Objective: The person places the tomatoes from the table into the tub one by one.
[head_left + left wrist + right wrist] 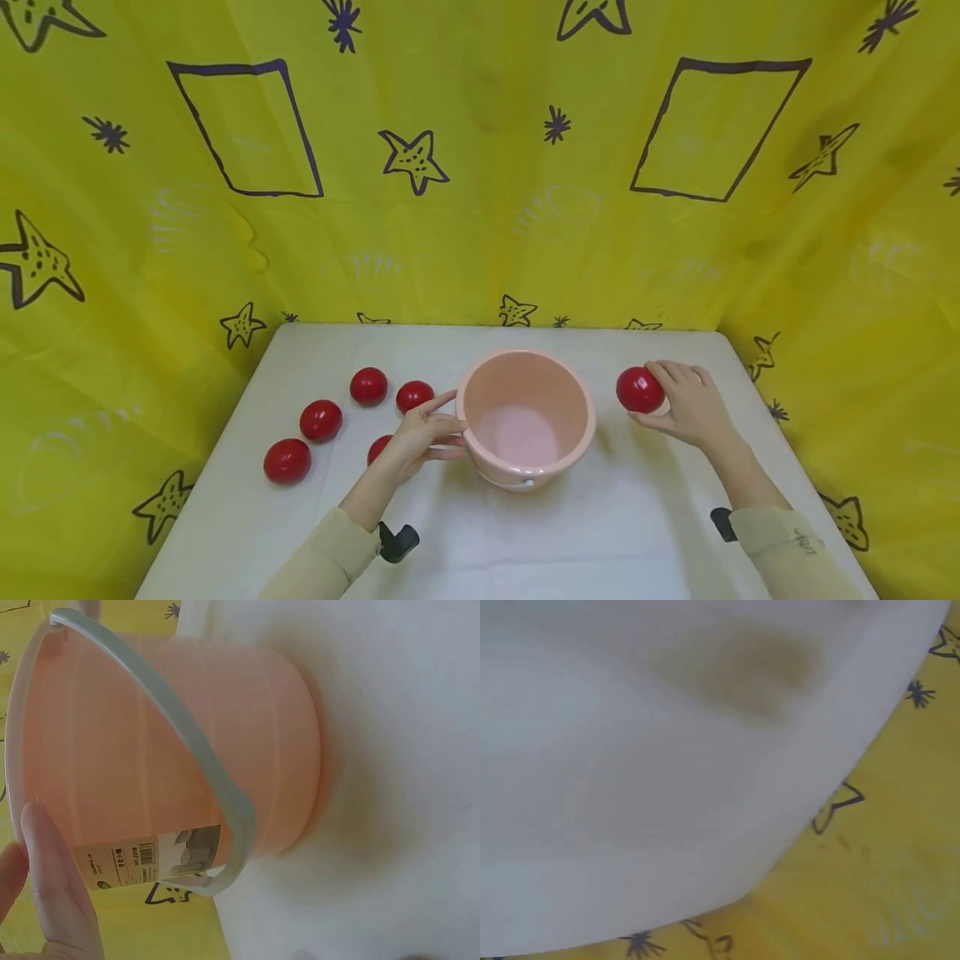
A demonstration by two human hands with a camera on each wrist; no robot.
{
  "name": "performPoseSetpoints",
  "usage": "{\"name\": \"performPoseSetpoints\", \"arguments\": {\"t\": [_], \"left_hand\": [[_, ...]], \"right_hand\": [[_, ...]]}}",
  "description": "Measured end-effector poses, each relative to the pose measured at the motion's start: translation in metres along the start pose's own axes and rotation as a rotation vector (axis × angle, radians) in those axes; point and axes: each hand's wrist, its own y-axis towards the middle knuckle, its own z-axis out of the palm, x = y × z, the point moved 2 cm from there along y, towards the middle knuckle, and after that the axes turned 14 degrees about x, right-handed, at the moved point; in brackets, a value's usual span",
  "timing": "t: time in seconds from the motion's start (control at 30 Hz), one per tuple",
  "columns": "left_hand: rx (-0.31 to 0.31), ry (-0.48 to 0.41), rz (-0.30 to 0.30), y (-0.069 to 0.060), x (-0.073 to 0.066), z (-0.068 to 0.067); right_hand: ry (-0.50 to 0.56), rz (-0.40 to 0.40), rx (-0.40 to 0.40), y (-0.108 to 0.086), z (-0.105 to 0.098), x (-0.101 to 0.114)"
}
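Note:
A pink plastic bucket (525, 467) with a pale grey handle (180, 720) stands upright at mid-table, its mouth facing up and its bare bottom showing. At its left rim my left hand (420, 433) grips the edge, fingertips against the wall in the left wrist view. To the right of the bucket, my right hand (693, 404) holds a glossy red ball (638, 390) between thumb and fingers, above the tabletop. Neither that hand nor its ball shows in the right wrist view. Several similar red balls (321, 420) lie left of the bucket, one partly hidden behind my left hand.
A white-covered table (555, 550) fills the lower part of the head view. Yellow curtains (480, 233) with starfish drawings hang along its back and sides. A printed label (150, 859) is stuck on the bucket's outer wall.

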Motion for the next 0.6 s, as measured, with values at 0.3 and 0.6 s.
{"name": "performPoseSetpoints", "arguments": {"t": [0.3,0.6], "left_hand": [[-0.004,-0.009,0.014,0.0,0.001,0.001],[0.017,-0.016,0.036,0.001,0.003,0.0]], "right_hand": [[-0.043,-0.162,-0.047,0.041,-0.04,0.044],[-0.054,-0.311,-0.024,0.072,-0.041,0.094]]}}
